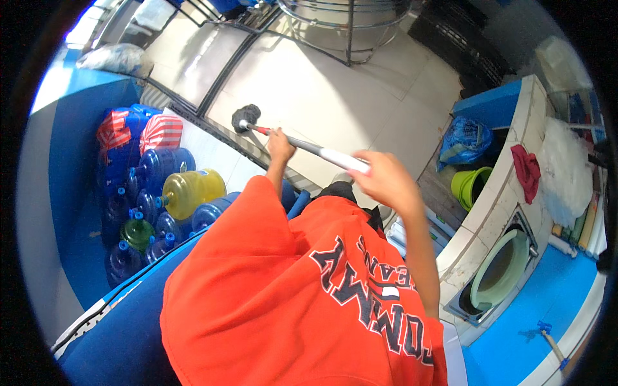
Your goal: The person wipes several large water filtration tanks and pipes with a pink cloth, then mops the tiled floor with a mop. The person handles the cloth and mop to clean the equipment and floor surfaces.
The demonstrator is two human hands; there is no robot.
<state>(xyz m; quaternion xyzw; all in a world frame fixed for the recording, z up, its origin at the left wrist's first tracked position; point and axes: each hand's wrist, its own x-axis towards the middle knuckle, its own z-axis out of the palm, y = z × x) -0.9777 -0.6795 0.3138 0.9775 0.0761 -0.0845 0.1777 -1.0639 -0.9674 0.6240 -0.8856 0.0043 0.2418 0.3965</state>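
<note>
A mop (311, 146) with a grey and white handle slants across the floor in front of me. My left hand (281, 147) is wrapped around the handle's lower part, close to a red section. Higher up, my right hand (388, 178) grips the white end of the handle; it looks slightly blurred. The dark mop head (245, 117) rests on the pale tiled floor (285, 82), beside a dark floor-level frame edge. My palms and some fingers are hidden by the backs of my hands.
Several large plastic water bottles (195, 190) are stacked at my left. On the right, a tiled counter (499, 188) holds a sink with a pale green basin (524, 246). Lime buckets (464, 190) stand beneath it. A round metal rack (350, 29) stands ahead.
</note>
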